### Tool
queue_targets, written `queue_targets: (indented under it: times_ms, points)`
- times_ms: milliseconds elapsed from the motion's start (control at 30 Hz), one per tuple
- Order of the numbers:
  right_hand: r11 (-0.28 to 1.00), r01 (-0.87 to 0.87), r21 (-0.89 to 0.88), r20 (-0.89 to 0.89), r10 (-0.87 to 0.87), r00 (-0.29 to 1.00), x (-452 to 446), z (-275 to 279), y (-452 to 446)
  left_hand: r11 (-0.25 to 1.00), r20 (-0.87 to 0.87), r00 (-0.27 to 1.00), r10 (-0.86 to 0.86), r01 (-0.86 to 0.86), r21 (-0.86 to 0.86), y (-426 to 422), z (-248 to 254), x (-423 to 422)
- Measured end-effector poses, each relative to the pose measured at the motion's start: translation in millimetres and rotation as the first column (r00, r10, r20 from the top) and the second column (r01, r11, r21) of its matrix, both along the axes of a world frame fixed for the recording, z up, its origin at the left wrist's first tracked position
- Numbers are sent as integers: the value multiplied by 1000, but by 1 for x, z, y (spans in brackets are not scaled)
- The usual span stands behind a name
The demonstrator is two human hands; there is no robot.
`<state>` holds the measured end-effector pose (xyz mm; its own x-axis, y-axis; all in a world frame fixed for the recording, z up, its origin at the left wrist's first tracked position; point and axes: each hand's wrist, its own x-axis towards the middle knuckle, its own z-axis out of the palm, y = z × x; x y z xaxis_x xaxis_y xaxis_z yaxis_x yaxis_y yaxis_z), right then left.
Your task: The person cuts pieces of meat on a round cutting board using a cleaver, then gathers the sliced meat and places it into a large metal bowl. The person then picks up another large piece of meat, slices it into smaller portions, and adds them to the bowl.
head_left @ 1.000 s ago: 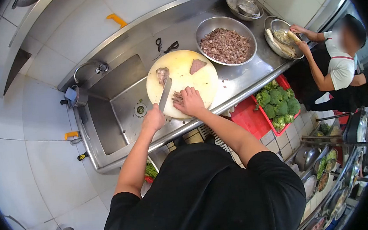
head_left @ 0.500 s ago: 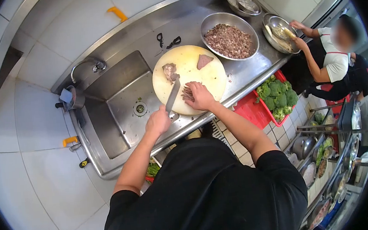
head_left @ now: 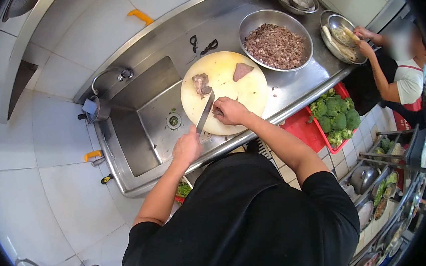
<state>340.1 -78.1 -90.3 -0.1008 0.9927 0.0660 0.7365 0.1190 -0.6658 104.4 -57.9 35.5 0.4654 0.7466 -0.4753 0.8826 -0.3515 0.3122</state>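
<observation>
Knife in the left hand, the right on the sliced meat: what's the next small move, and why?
I'd probably draw the right hand back slightly, fingertips tucked, before another cut. Its fingers hold the small meat pieces close beside the blade of the knife, which the left hand grips by the handle.

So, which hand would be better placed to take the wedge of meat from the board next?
Probably the right hand: it holds no tool and is nearer the wedge of meat, though its fingers are on some meat pieces. The left hand grips the knife.
</observation>
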Motion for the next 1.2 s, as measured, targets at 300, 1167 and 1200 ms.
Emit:
queue_targets:
  times_ms: [300, 1167, 1200]
  points:
    - [996, 52, 70, -60, -48, 997, 3, 6, -9, 995, -20, 996, 92, -91, 52, 10, -28, 13]
    - [1000, -7, -7, -45, 7, 999, 12, -1, -3, 999, -9, 1000, 23, -23, 28, 3, -46, 37]
    - [1000, 10, 14, -43, -9, 999, 12, 7, -6, 999, -12, 1000, -9, 10, 34, 9, -39, 38]
